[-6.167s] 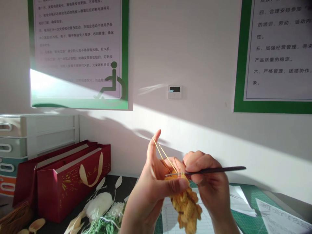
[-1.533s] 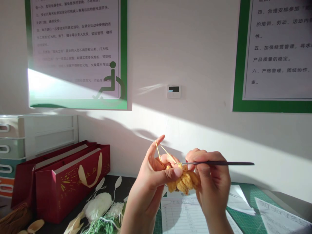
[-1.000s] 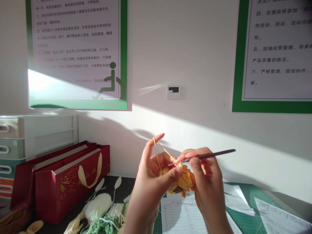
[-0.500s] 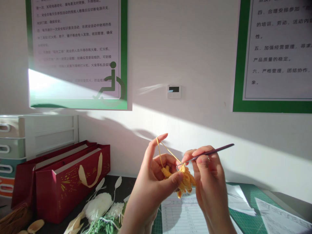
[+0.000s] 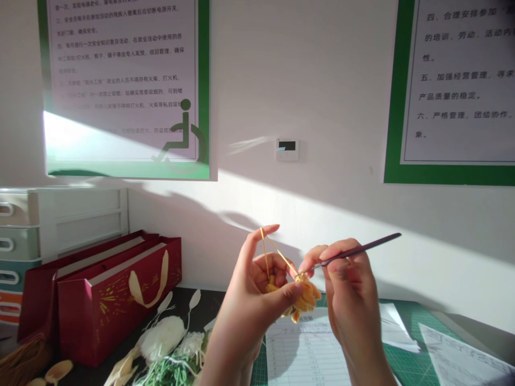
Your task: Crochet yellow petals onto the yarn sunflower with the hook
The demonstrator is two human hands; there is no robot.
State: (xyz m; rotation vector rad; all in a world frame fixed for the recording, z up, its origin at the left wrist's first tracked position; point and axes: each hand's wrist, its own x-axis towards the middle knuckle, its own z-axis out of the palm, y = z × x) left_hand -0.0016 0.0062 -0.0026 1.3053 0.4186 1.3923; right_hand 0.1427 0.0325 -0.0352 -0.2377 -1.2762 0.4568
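Observation:
My left hand [image 5: 257, 289] pinches a small yellow crocheted piece [image 5: 306, 296] between thumb and fingers. Yellow yarn [image 5: 279, 253] loops over its raised index finger and runs down to the top of the piece. My right hand [image 5: 349, 284] is closed around a dark purple crochet hook [image 5: 364, 248], held like a pen. The hook's metal tip meets the upper edge of the yellow piece, where the yarn comes in. Fingers of the left hand hide part of the piece.
Printed sheets [image 5: 303, 354] lie on a green cutting mat [image 5: 414, 370] below my hands. At left are red gift bags [image 5: 116, 300], a drawer unit [image 5: 84, 212], a white yarn ball [image 5: 163, 338] and green yarn [image 5: 173, 370]. A wall with posters [image 5: 120, 96] stands behind.
My right hand has shifted slightly right with the crochet hook, whose tip has drawn back a little along the piece's edge. The raised left index finger has dipped slightly.

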